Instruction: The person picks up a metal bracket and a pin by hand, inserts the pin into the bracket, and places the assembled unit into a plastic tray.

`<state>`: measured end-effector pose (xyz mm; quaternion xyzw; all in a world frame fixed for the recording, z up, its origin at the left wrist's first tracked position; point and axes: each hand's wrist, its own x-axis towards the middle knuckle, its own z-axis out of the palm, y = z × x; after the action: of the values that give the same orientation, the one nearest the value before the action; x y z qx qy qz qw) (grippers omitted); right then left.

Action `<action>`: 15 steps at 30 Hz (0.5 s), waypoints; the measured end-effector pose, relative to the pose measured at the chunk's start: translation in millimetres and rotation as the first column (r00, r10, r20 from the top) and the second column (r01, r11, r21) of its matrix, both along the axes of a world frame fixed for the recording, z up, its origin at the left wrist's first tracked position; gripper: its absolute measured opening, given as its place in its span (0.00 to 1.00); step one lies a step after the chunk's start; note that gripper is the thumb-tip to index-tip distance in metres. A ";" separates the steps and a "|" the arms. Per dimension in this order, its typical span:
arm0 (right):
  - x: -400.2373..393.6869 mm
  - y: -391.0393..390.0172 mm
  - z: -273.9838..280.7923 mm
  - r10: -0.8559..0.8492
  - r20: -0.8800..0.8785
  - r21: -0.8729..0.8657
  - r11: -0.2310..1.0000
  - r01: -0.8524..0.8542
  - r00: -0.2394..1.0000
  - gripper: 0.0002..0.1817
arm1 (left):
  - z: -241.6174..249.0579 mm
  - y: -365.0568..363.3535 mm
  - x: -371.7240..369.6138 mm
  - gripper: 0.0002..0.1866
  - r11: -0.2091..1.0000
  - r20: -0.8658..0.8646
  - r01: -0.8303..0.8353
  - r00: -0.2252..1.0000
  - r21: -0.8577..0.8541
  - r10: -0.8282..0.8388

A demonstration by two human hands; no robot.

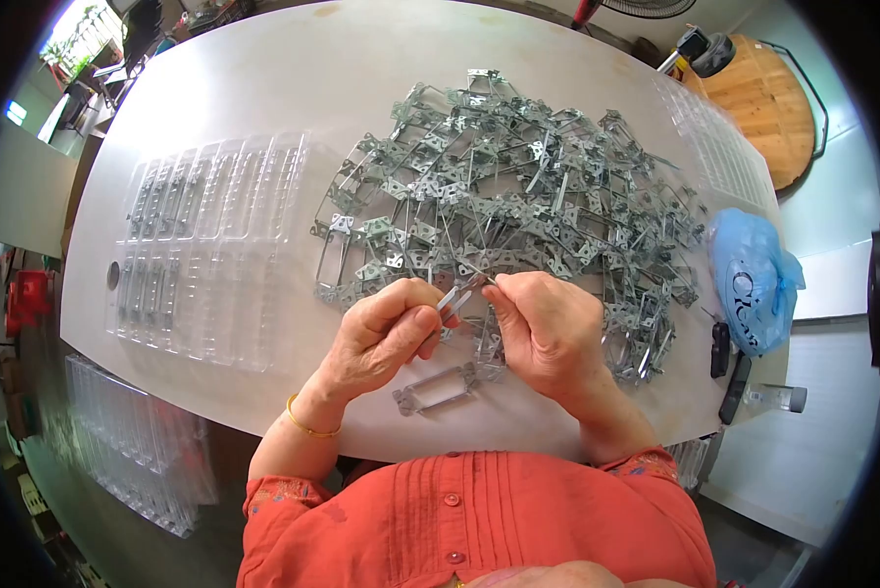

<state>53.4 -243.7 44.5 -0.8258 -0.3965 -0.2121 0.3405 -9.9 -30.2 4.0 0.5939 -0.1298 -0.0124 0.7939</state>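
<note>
My left hand (393, 331) is closed around a thin metal bracket (452, 300), which slants up toward the right. At the bracket's upper end, my right hand (550, 328) is closed in a pinch, thumb against forefinger. What exactly lies under those fingertips is partly hidden. Just below both hands, a rectangular metal frame (438, 389) with plates at its ends lies flat on the table. Beyond the hands spreads a large heap of similar metal frames (499, 186), tangled together.
On the white table (253, 59), a clear plastic tray (249, 265) at left holds metal parts in some slots. More clear trays (141, 441) are stacked lower left. At right are a blue plastic bag (754, 279), a black-handled tool (720, 350) and a clear bottle (773, 397).
</note>
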 end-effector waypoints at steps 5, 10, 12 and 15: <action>0.3 -1.8 -1.3 0.008 -0.002 -0.023 1.000 -0.008 1.000 0.10 | 0.1 -0.4 1.2 0.12 1.000 0.065 -0.006 0.998 0.026 0.004; -0.6 -0.3 -3.1 0.030 0.102 0.002 1.000 -0.030 0.994 0.12 | 3.8 -0.9 -2.6 0.12 0.999 -0.019 -0.035 0.999 0.008 0.035; -1.4 -1.1 -3.8 0.034 0.120 -0.004 0.999 -0.034 0.992 0.13 | -0.4 -0.5 -2.2 0.12 0.998 -0.003 -0.060 0.998 0.009 0.060; -5.4 1.1 -1.3 0.054 0.112 0.041 0.997 -0.058 0.992 0.13 | 1.5 3.2 0.8 0.12 0.993 -0.061 -0.117 0.991 -0.021 0.115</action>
<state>48.0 -242.6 43.2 -0.7936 -0.4330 -0.2566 0.3419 -9.2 -27.0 5.4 0.5899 -0.0716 0.0178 0.8041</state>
